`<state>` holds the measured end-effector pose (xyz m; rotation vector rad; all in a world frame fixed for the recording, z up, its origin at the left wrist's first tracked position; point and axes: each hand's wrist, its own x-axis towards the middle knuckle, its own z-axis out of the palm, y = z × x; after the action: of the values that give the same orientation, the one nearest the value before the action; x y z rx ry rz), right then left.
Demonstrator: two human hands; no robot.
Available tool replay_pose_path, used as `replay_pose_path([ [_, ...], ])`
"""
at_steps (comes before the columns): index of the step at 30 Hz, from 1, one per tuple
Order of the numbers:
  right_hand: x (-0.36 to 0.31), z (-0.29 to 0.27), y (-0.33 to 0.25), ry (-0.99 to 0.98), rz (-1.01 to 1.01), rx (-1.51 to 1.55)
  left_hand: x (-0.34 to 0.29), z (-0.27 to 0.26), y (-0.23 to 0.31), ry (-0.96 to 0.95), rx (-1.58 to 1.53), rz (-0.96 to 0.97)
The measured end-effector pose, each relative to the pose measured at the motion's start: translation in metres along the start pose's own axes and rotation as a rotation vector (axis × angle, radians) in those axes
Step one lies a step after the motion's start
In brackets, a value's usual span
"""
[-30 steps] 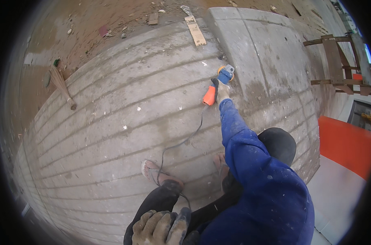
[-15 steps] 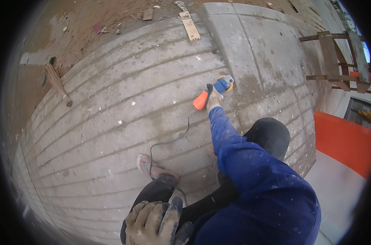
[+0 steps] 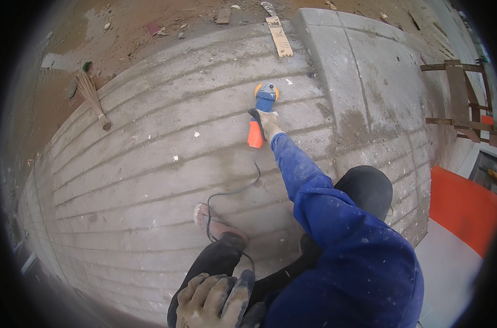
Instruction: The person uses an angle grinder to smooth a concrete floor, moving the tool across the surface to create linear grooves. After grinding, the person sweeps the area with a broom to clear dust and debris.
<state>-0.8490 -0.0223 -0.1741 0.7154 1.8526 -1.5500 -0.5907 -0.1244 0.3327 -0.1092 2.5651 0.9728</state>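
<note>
Out in front, my right hand (image 3: 268,123), in a pale work glove with dark fingertips, grips an angle grinder (image 3: 265,98). The tool has a blue body, an orange-red rear end and a yellow-orange rim around its head. Its head is at the grooved concrete surface (image 3: 144,180); whether the disc touches it I cannot tell. A dark cord (image 3: 232,191) trails from the grinder back past my foot (image 3: 218,223). My left hand (image 3: 213,300), also gloved, lies over my left knee with its fingers extended, holding nothing.
A stick broom (image 3: 91,98) lies at the far left, by muddy ground (image 3: 122,33). A cardboard strip (image 3: 280,37) rests on the far edge. To the right are a smooth raised concrete slab (image 3: 379,71), a wooden frame (image 3: 456,93) and an orange panel (image 3: 461,210).
My right hand has moved the grinder left and slightly away, off the slab's edge onto the grooved concrete, turning its head to point farther ahead. My left hand stays on the knee.
</note>
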Motion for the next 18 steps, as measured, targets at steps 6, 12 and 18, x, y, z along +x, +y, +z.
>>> replay_pose_path([
  [6, -0.022, 0.065, 0.026, -0.229, -0.031, -0.192, -0.007, 0.001, -0.007, 0.061, -0.018, 0.007],
  [12, -0.067, 0.13, 0.022, -0.304, -0.173, -0.381, -0.01, -0.004, -0.013, 0.037, -0.046, -0.014],
  [18, -0.042, 0.183, -0.007, -0.468, -0.188, -0.575, -0.016, -0.009, -0.028, -0.087, -0.055, -0.053],
])
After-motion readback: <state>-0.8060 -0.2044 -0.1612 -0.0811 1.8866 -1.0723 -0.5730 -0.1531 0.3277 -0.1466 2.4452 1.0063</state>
